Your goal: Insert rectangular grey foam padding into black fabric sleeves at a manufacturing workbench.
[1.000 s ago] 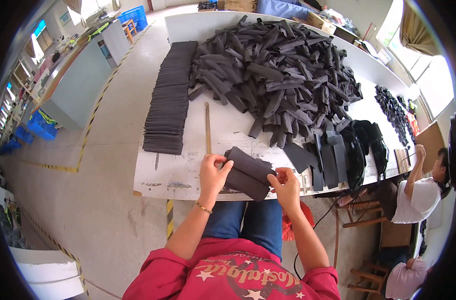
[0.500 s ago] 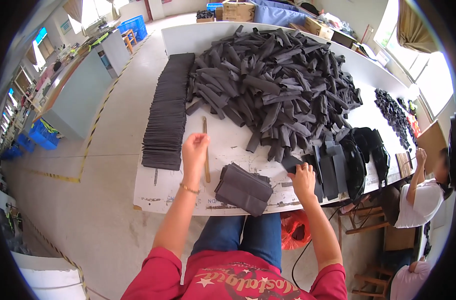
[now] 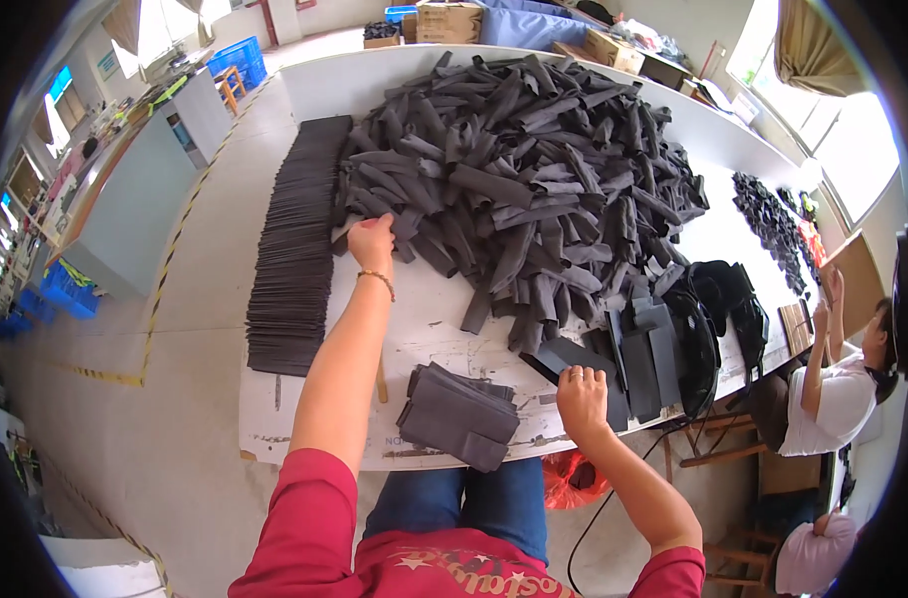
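The dark stack (image 3: 456, 407) let go near the table (image 3: 429, 317) edge, a curled left hand (image 3: 372, 239) reaches the loose pile (image 3: 534, 169), hold unclear, as the right hand (image 3: 583, 399) pinches a panel (image 3: 566, 353), apparently gathering fresh pieces.

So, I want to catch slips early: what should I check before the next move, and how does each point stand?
1. Right hand on the dark flat piece: ok, fingers at its near edge.
2. Left hand at the loose heap: ok, at its left edge.
3. Left hand's grip on a piece: cannot tell, fingertips partly hidden.
4. Small stack squared up: not ok, edges uneven.
5. Long row apart from small stack: ok.
6. Wooden stick fully visible: not ok, left forearm covers part.
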